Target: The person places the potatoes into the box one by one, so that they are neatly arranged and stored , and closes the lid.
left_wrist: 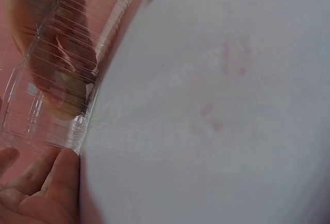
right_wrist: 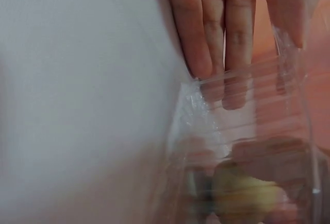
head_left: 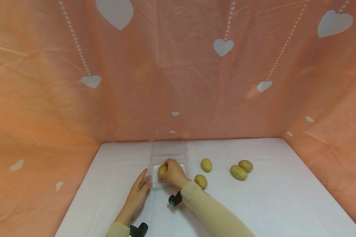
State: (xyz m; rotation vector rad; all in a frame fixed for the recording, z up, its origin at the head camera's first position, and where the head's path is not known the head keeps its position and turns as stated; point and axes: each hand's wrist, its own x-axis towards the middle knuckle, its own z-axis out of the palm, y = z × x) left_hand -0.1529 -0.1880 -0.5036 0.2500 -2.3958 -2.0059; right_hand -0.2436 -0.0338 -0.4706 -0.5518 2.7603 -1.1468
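A clear plastic box (head_left: pixel 183 158) with ribbed walls stands on the white table, its lid (head_left: pixel 169 148) folded back. My right hand (head_left: pixel 175 174) reaches into it and grips a yellow potato (head_left: pixel 162 169) near the left wall. Through the plastic, the left wrist view shows the right fingers curled about that potato (left_wrist: pixel 75 87). At the box's left side, my left hand (head_left: pixel 137 192) lies with fairly straight fingers, its fingertips (right_wrist: pixel 234 98) right at the wall. The right forearm partly covers the box's near right corner.
Just right of the box lie two potatoes, one farther back (head_left: pixel 206 165) and one nearer (head_left: pixel 201 181) beside the right sleeve. Farther right, two more potatoes (head_left: pixel 238 172) touch each other. An orange curtain with pale hearts (head_left: pixel 223 47) closes off the table's back and sides.
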